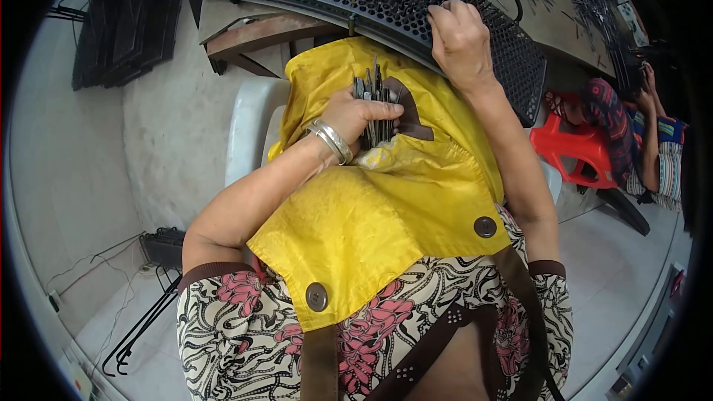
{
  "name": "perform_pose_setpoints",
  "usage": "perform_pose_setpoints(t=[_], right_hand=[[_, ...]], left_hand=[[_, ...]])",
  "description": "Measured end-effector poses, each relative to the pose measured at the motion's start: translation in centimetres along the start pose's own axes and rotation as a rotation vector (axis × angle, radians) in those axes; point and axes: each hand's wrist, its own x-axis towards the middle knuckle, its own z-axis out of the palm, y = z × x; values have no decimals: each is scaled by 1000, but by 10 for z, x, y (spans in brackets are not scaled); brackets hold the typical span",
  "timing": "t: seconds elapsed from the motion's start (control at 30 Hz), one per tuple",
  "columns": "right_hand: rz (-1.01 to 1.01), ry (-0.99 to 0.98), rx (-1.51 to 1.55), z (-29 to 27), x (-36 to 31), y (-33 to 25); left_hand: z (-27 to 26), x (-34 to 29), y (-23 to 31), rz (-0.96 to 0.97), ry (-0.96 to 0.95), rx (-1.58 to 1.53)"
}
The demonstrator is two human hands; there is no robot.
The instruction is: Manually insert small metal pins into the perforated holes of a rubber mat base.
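Over my lap, my left hand is wrapped round a bundle of thin dark metal strips, which stand roughly upright out of the fist. My right hand is closed in a pinch at the near edge of a black perforated rack. Its fingertips touch the rack or sit just above it; whatever is between them is hidden. Small dark pieces fill much of the rack's far part, while rows of bare round holes show along its near edge. A yellow apron with brown patches lies beneath both hands.
The rack rests on a table, with loose dark strips scattered at the far right. Stacked black racks stand far left. At right, another person sits beside a red plastic stool. A pale chair is under me.
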Motion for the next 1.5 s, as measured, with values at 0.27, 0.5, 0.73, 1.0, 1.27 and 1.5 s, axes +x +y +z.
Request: perform_pose_setpoints(t=[0.27,0.5,0.73,1.0,1.27,1.5], right_hand=[[530,-309,675,-28,-29,-55],[858,-338,1003,-33,-34,-50],[715,265,691,-26,-6,-24],[238,340,283,-3,7,-4],[-64,73,52,12,-2,0],[56,75,211,-14,-16,-39]], left_hand=[[0,2,-4,80,-19,-50],[-1,2,-7,56,-22,20],[-2,2,-8,64,-27,9],[-2,4,-10,74,9,10],[1,2,-6,30,-5,2],[1,0,-6,88,11,37]])
